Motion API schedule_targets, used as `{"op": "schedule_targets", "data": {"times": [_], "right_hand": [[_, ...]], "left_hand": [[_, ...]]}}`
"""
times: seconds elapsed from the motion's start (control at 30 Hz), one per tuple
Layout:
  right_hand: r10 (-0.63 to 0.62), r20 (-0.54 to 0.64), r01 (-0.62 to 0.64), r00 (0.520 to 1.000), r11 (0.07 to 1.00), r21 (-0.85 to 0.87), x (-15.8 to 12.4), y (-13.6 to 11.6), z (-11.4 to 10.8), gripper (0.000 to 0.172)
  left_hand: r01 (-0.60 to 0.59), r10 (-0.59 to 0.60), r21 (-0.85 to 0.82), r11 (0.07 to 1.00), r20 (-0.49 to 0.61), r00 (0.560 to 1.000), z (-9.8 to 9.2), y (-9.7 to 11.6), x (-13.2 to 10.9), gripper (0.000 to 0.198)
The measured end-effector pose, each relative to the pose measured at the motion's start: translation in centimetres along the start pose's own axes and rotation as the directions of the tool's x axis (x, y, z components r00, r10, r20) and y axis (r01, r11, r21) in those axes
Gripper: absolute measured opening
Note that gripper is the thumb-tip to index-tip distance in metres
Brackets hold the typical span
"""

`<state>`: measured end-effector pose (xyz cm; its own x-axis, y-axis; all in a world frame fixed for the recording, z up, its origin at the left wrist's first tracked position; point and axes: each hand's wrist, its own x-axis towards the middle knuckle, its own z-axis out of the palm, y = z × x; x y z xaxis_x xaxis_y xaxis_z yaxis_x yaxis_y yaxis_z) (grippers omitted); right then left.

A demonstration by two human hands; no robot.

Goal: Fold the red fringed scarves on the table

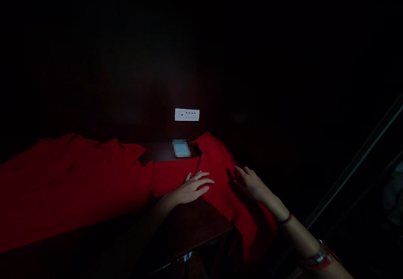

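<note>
A red cloth [119, 182], perhaps a garment, lies spread across a dark wooden table [195, 224]. Its right part hangs down over the table's edge. My left hand [192, 188], with a ring on one finger, rests on the cloth with its fingers stretched out. To the right, my right hand [250, 182] is at the part of the cloth that drapes over the side, fingers apart and slightly bent. Whether its fingertips touch the fabric I cannot tell. Neither hand grips anything.
A phone-like device with a bright, blurred screen [181, 148] lies at the back of the table. Above it, a white power socket [187, 114] is set in the dark wall. A pale diagonal bar [355, 157] runs along the right. Much of the room is too dark to make out.
</note>
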<state>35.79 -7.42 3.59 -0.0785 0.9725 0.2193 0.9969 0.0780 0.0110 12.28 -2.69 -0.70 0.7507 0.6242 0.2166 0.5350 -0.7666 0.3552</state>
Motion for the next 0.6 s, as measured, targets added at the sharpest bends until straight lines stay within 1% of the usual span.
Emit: {"op": "schedule_targets", "data": {"times": [0.03,0.07,0.1,0.17,0.27,0.33,0.4,0.43,0.47,0.53,0.57,0.6], "right_hand": [[-0.024,-0.018,0.024,1.000,0.999,0.022,1.0,-0.4,0.4,0.050],[-0.036,-0.034,0.037,0.999,0.999,0.035,2.1,-0.8,1.0,0.051],[-0.038,-0.038,0.040,0.999,0.999,0.037,3.0,-1.0,1.6,0.053],[-0.022,0.019,0.022,1.000,1.000,0.019,4.5,-1.2,3.1,0.056],[0.003,0.148,-0.003,0.989,1.000,0.000,5.4,-0.9,5.0,0.058],[0.015,0.172,-0.015,0.985,1.000,-0.001,5.4,-0.7,5.4,0.059],[0.029,0.156,-0.028,0.987,1.000,-0.012,5.3,-0.8,5.0,0.059],[0.036,0.133,-0.034,0.990,0.999,-0.018,5.2,-1.0,4.6,0.058],[0.032,0.097,-0.030,0.995,0.999,-0.019,5.1,-1.4,4.1,0.057],[-0.028,0.010,0.028,1.000,1.000,-0.007,4.8,-2.5,3.5,0.056],[-0.075,-0.009,0.076,0.997,0.997,0.005,4.6,-3.0,3.4,0.056],[-0.122,-0.002,0.122,0.992,0.992,0.018,4.3,-3.5,3.4,0.056]], "left_hand": [[0.007,-0.006,0.033,0.999,-0.048,0.999,0.2,0.1,0.0,0.041],[0.016,-0.011,0.072,0.997,-0.074,0.997,0.3,0.0,0.0,0.043],[0.027,-0.020,0.111,0.993,-0.064,0.998,0.5,-0.1,0.1,0.046],[0.050,-0.055,0.178,0.983,0.026,0.998,0.9,-0.6,0.1,0.052],[0.053,-0.089,0.212,0.976,0.165,0.982,1.2,-1.4,0.1,0.056],[0.040,-0.083,0.206,0.978,0.205,0.975,1.1,-1.8,0.0,0.056],[0.040,-0.084,0.192,0.981,0.228,0.970,0.9,-1.8,0.0,0.053],[0.044,-0.086,0.188,0.981,0.220,0.972,0.8,-1.7,-0.1,0.051],[0.055,-0.091,0.190,0.980,0.186,0.978,0.8,-1.6,-0.1,0.048],[0.096,-0.109,0.212,0.973,0.054,0.993,0.7,-1.4,-0.1,0.045],[0.117,-0.117,0.229,0.966,-0.014,0.993,0.7,-1.3,-0.1,0.044],[0.139,-0.129,0.246,0.959,-0.058,0.990,0.8,-1.3,-0.1,0.044]]}}
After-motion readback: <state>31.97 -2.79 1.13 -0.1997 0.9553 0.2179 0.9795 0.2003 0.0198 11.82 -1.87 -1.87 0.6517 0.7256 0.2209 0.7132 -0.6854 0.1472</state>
